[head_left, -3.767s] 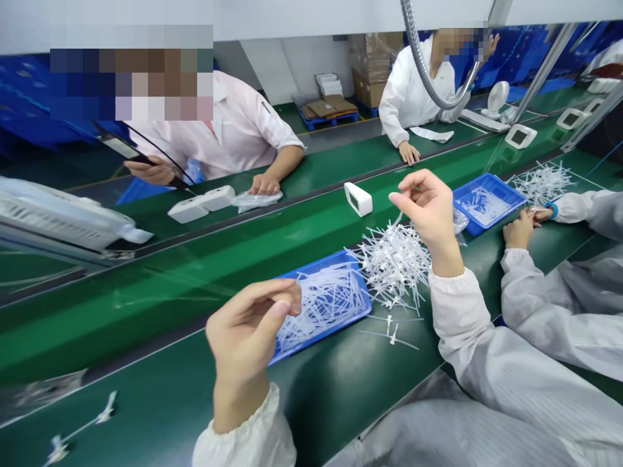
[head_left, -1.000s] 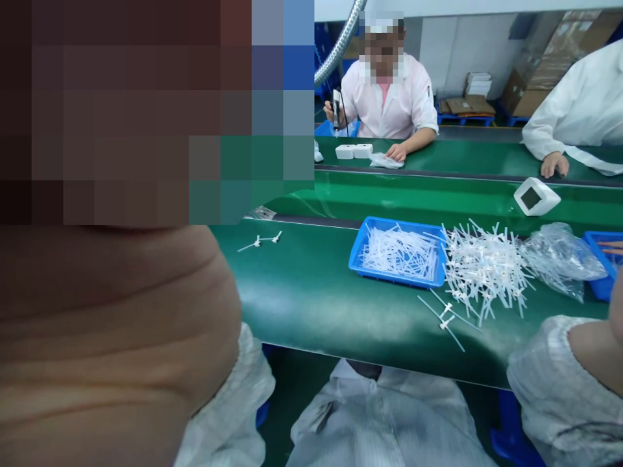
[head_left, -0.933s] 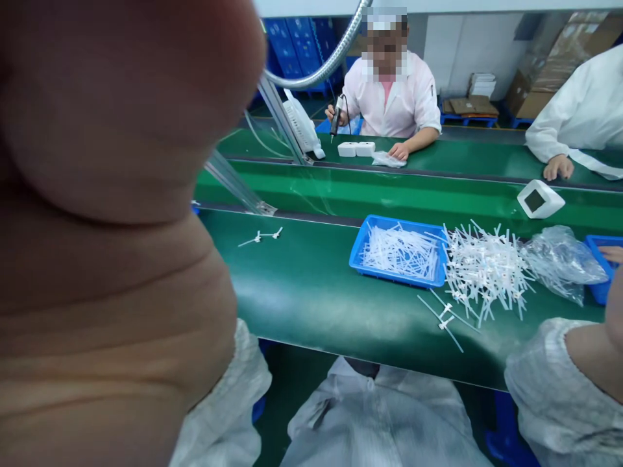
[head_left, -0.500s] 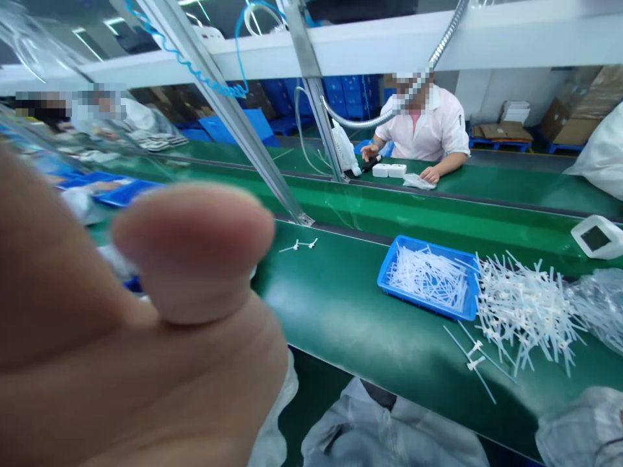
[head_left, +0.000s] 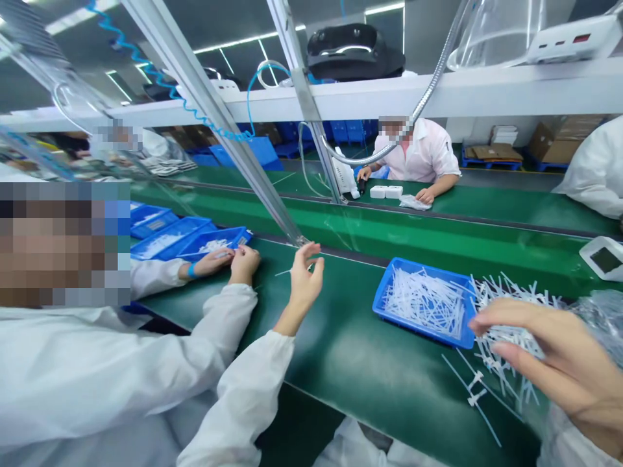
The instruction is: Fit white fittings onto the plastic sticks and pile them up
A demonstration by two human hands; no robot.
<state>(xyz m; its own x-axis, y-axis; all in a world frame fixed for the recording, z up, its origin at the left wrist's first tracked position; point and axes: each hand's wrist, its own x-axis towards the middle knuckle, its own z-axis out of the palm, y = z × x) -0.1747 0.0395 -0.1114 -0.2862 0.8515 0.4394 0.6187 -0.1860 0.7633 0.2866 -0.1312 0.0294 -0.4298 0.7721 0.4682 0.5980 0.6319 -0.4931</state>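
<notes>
My left hand (head_left: pixel 306 280) is raised over the green bench top, near its far edge, its fingers curved and apart with nothing visible in them. A thin white tube (head_left: pixel 283 273) lies just left of it. On the right, my right hand (head_left: pixel 559 363) hovers over a heap of white tubes with small clips (head_left: pixel 511 292), thumb and fingers apart. That hand covers part of the heap. Beside the heap a blue tray (head_left: pixel 377 305) holds many short translucent tubes. Two clipped tubes (head_left: pixel 474 389) lie separately in front of the heap.
At the left a co-worker's hands (head_left: pixel 243 264) work by several blue trays (head_left: pixel 170 237). Another person (head_left: pixel 418 155) sits across the bench near two white boxes (head_left: pixel 386 192). A slanted metal post (head_left: pixel 224 136) and a white device (head_left: pixel 603 258) stand along the divider.
A large hand close to the camera has gone from the left. My left hand now shows over the bench, and my right hand has come in over the heap. The view has shifted.
</notes>
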